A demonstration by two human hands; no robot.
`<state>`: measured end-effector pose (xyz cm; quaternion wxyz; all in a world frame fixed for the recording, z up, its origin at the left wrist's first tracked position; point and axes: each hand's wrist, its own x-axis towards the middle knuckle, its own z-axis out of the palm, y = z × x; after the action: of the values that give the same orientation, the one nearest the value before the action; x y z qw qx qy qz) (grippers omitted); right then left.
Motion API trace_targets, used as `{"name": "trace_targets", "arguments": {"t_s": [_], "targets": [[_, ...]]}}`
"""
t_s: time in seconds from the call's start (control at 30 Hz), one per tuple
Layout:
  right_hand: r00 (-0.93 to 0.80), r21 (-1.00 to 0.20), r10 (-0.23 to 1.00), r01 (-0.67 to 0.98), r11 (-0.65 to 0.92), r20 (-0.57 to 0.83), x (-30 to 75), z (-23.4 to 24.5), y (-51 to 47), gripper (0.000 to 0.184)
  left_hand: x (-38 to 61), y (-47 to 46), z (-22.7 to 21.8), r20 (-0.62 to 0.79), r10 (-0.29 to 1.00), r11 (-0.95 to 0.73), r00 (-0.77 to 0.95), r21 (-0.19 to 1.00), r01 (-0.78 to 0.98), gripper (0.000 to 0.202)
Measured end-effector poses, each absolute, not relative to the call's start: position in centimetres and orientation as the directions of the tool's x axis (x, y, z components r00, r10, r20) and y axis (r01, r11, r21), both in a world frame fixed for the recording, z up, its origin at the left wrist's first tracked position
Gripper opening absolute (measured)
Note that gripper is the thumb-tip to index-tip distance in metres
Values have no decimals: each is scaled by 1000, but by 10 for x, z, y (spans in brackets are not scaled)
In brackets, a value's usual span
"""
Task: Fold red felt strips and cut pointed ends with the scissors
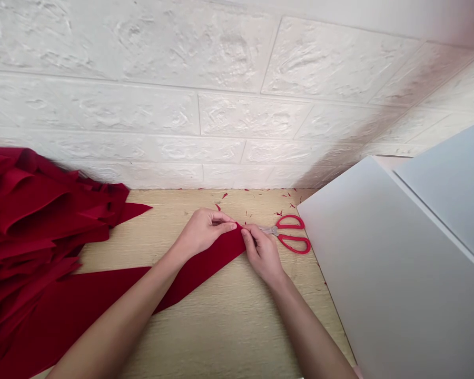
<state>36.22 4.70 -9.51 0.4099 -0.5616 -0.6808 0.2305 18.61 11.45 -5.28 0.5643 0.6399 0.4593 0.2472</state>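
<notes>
A long strip of dark red fabric (209,263) runs from the lower left, under my left forearm, up to both hands. My left hand (207,229) pinches its far end between thumb and fingers. Close beside it, my right hand (263,252) grips the same end at the corner, with its fingers curled. Just beyond my right hand lie scissors (294,234) with red handles; their blades are partly hidden behind that hand. To the left rises a big heap of the same red fabric (35,210), folded and overlapping, with one pointed end sticking out.
The pale wooden table (229,326) meets a white brick-patterned wall (150,105) at the back. Small red scraps (218,207) are scattered along that edge and around the scissors. A large white box-like panel (387,263) stands at the right, bordering the work area.
</notes>
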Motion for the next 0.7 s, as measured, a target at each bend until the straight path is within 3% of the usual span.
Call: {"name": "trace_targets", "arguments": {"t_s": [0.3, 0.5, 0.7], "targets": [[-13, -775, 959, 586, 238, 285, 362, -96, 45, 24, 189, 111, -51, -156, 897, -3, 414, 933, 359, 20], [7, -818, 968, 537, 207, 249, 362, -94, 44, 25, 188, 110, -48, -34, 916, -146, 400, 900, 411, 20], [19, -924, 996, 377, 72, 85, 361, -93, 43, 35, 188, 110, -43, 11, 913, -240, 407, 822, 517, 21]]}}
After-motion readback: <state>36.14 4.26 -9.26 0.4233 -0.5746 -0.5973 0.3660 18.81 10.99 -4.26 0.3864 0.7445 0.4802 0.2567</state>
